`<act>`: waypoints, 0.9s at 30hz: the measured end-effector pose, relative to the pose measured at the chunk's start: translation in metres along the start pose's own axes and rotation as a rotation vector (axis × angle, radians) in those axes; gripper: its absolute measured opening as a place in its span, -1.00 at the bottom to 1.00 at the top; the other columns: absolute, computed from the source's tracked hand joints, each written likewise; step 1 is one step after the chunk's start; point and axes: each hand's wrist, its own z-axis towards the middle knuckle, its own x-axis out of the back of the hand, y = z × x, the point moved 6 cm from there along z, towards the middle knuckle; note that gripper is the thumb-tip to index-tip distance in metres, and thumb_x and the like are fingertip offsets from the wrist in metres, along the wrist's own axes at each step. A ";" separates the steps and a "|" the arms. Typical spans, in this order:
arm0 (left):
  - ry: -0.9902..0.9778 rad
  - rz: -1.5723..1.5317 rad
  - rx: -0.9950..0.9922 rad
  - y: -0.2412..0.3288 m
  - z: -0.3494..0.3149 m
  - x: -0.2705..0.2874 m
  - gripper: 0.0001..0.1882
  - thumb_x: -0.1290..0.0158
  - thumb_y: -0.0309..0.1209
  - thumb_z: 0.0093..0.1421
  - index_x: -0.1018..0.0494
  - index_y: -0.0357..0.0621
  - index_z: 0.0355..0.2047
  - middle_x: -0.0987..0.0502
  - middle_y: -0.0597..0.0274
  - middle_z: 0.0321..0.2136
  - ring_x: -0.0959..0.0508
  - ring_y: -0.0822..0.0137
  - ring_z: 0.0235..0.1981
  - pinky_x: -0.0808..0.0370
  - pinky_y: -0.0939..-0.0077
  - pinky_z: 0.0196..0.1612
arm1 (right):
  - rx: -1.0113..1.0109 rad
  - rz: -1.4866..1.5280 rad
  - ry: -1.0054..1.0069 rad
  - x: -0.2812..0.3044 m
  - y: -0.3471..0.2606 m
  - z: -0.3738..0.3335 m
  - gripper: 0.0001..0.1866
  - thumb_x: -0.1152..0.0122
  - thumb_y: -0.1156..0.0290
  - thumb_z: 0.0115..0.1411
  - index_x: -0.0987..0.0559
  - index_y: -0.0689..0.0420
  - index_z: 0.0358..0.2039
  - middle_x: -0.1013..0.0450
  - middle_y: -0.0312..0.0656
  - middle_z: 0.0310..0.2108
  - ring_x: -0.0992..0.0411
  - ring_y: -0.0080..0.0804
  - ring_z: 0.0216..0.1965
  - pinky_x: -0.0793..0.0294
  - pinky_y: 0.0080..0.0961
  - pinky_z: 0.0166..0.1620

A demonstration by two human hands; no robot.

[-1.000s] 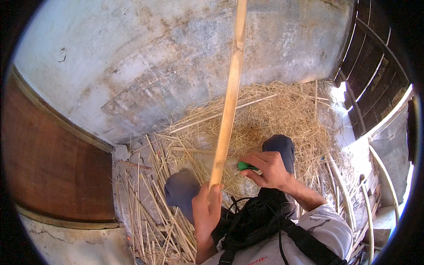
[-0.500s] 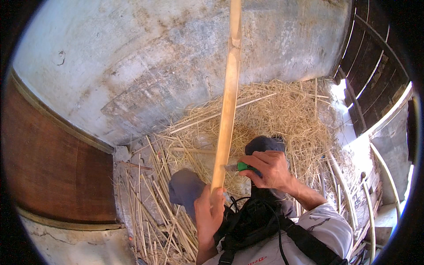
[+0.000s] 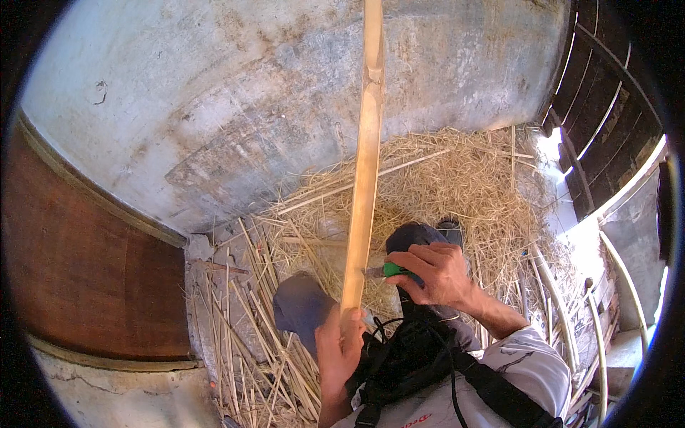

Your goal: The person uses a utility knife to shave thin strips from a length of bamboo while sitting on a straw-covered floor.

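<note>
A long split bamboo strip stands up in front of me, its pale inner face showing and a node high on it. My left hand is closed round its lower end. In my closed right hand is a knife with a green handle. The short blade points left and meets, or nearly meets, the strip's right edge a little above my left hand; I cannot tell if it cuts in. My bent knees lie on either side of the strip's lower part.
Straw-like shavings cover the floor ahead and to the right. Thin bamboo sticks lie at the left. A stained wall rises ahead, a brown door panel stands left, and curved poles lean at the right.
The upper part of the bamboo strip has tilted slightly to the left. Both hands keep nearly the same place, the knife still at the strip's right edge.
</note>
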 end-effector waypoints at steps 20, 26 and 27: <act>0.011 -0.015 0.074 -0.001 -0.010 0.002 -0.69 0.01 -0.23 0.60 -0.49 -0.21 -0.21 -0.39 0.44 -0.58 -0.33 0.63 -0.61 -0.28 0.62 -0.55 | -0.025 -0.003 0.029 -0.006 0.005 0.001 -0.62 -0.55 0.08 0.17 -0.72 -0.04 -0.07 -0.49 -0.29 -0.49 -0.51 -0.22 -0.58 -0.50 -0.28 -0.47; -0.004 0.005 0.068 -0.003 -0.014 0.003 -0.68 0.02 -0.23 0.60 -0.49 -0.23 -0.21 -0.40 0.43 -0.58 -0.35 0.63 -0.61 -0.28 0.62 -0.55 | -0.034 0.006 0.054 -0.008 0.010 0.001 -0.62 -0.56 0.08 0.15 -0.73 -0.04 -0.08 -0.52 -0.30 -0.49 -0.52 -0.22 -0.57 -0.50 -0.29 -0.48; 0.000 0.002 0.074 -0.003 -0.015 0.004 -0.68 0.02 -0.23 0.60 -0.49 -0.23 -0.21 -0.40 0.43 -0.58 -0.35 0.63 -0.61 -0.28 0.62 -0.55 | -0.036 0.009 0.048 -0.008 0.010 0.001 -0.62 -0.56 0.09 0.15 -0.73 -0.04 -0.08 -0.53 -0.29 -0.48 -0.52 -0.21 -0.57 -0.51 -0.29 -0.48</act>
